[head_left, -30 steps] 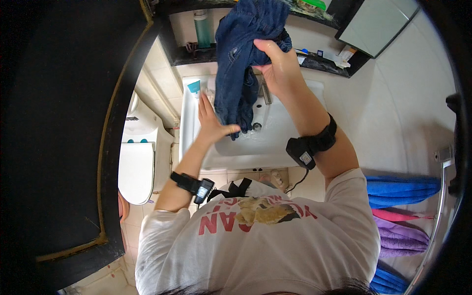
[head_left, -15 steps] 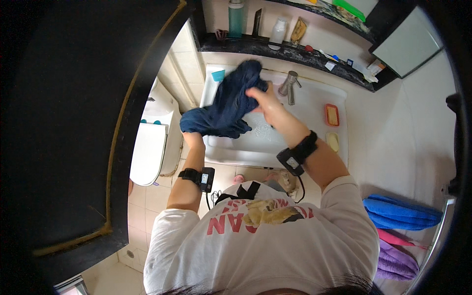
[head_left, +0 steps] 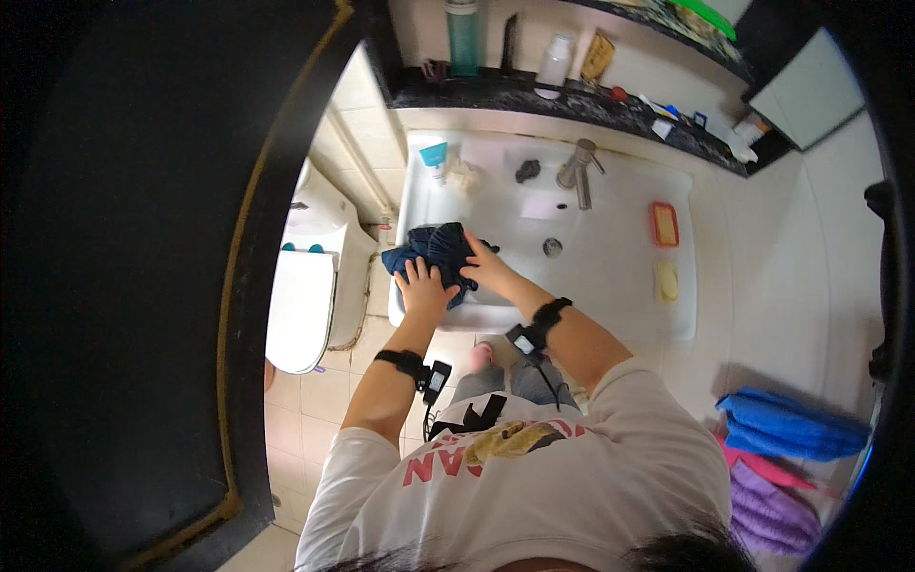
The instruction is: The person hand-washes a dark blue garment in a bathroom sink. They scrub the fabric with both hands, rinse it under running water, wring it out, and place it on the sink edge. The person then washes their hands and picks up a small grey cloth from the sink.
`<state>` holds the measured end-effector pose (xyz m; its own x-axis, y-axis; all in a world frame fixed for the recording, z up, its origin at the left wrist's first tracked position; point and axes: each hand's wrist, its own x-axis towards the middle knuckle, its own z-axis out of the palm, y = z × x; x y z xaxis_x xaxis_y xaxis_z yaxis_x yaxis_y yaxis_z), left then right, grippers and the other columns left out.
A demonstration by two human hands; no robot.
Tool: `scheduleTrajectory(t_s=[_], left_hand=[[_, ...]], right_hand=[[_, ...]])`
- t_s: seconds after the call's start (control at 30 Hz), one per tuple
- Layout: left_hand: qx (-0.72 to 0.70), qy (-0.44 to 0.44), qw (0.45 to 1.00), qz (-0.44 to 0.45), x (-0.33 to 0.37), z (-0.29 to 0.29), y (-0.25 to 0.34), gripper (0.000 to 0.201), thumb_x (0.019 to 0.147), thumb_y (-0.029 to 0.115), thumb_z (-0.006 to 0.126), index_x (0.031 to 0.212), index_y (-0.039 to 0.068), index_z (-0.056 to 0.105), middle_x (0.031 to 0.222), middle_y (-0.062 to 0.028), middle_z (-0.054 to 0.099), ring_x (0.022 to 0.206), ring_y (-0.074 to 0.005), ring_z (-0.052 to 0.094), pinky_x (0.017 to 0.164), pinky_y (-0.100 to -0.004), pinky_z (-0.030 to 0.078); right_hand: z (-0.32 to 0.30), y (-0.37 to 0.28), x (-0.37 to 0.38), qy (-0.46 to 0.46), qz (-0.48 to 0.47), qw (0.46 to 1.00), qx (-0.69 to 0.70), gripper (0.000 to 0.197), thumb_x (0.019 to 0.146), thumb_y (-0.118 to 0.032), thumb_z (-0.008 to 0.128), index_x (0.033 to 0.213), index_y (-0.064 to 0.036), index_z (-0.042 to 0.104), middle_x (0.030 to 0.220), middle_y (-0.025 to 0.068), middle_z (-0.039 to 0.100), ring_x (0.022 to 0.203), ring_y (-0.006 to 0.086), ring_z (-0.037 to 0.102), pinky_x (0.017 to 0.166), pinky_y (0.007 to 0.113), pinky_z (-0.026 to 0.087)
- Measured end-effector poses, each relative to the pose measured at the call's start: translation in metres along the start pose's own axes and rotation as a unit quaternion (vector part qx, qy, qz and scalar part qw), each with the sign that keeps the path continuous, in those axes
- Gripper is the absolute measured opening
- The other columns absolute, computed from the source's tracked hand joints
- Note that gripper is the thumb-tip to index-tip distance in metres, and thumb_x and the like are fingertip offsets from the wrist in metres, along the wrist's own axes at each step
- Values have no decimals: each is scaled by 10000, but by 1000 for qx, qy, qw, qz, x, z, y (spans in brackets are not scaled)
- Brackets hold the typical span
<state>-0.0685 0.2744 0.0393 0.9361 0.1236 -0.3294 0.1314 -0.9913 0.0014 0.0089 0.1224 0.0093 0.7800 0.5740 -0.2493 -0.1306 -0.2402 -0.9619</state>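
Note:
A dark blue garment [head_left: 440, 250] lies bunched at the front left corner of the white sink [head_left: 610, 315], partly over its rim. My left hand [head_left: 424, 289] rests on its near side, fingers spread over the cloth. From the right, my right hand [head_left: 489, 272] presses against the bundle with its fingers apart. Parts of the garment are hidden under both hands. Behind it, a teal and white tube [head_left: 435, 159] stands beside a pale crumpled item [head_left: 462, 175]. The metal faucet [head_left: 580, 174] is at the sink's back, near a small dark lump [head_left: 527, 171].
An orange soap dish [head_left: 664, 225] and a pale yellow soap bar [head_left: 666, 282] sit along the sink's right side. Bottles stand on the black shelf [head_left: 610, 107]. A toilet [head_left: 301, 303] is at left, beside a dark door [head_left: 133, 286]. Blue towels [head_left: 791, 423] hang at right.
The garment has come down from above the sink onto its front left corner, more bunched. Both hands have moved with it, and the drain and dark lump now show.

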Motion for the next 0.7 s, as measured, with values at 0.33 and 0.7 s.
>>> scheduleTrajectory(t_s=[0.33, 0.7], left_hand=[[491, -420, 754, -122, 63, -18, 64, 521, 945, 450, 346, 1429, 276, 266, 1497, 44, 222, 1383, -184, 174, 1071, -613, -26], [303, -207, 923, -117, 5, -31, 41, 931, 710, 521, 658, 1449, 189, 197, 1519, -56, 101, 1380, -297, 129, 1039, -646, 148]], right_hand=[[-100, 128, -299, 268, 134, 951, -75, 516, 836, -139, 593, 1318, -81, 419, 1193, 145, 553, 1012, 246, 570, 844, 365, 467], [35, 135, -592, 479, 435, 754, 114, 589, 818, -372, 612, 1312, -91, 459, 1259, 161, 521, 1075, 321, 544, 812, 439, 488]])
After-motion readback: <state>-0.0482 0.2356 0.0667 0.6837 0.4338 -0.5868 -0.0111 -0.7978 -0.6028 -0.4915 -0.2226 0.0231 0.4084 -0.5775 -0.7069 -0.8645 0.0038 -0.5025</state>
